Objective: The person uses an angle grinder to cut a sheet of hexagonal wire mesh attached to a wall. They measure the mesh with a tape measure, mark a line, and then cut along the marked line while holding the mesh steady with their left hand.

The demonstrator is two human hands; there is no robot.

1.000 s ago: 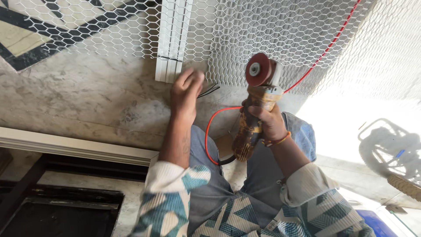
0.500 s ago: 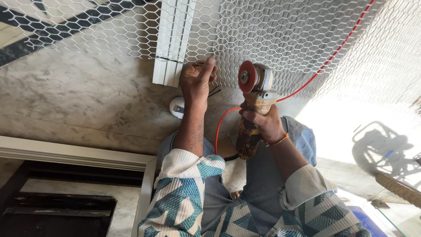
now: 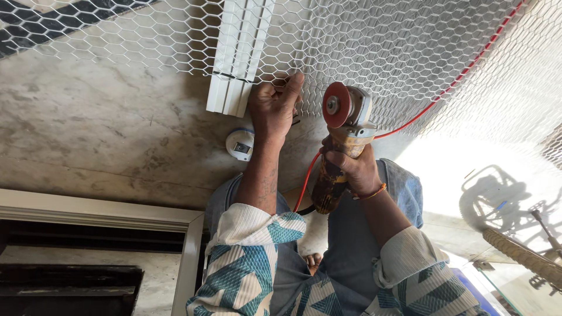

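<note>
One sheet of hexagonal wire mesh (image 3: 146,41) covers the far side — its near edge pinched in the left hand (image 3: 274,111), beside a white ribbed strip (image 3: 237,64). Right hand (image 3: 351,169) grips an angle grinder (image 3: 342,137), red disc (image 3: 336,104) just beside the mesh; no cut shows yet, I judge.

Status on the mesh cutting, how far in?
Done: wire mesh already lies spread over the floor and the white slatted strip. In hand: left hand pinches the mesh edge; right hand has its grip on the angle grinder, red disc beside that edge. Left: no cut line visible, so likely the cut itself.
</note>
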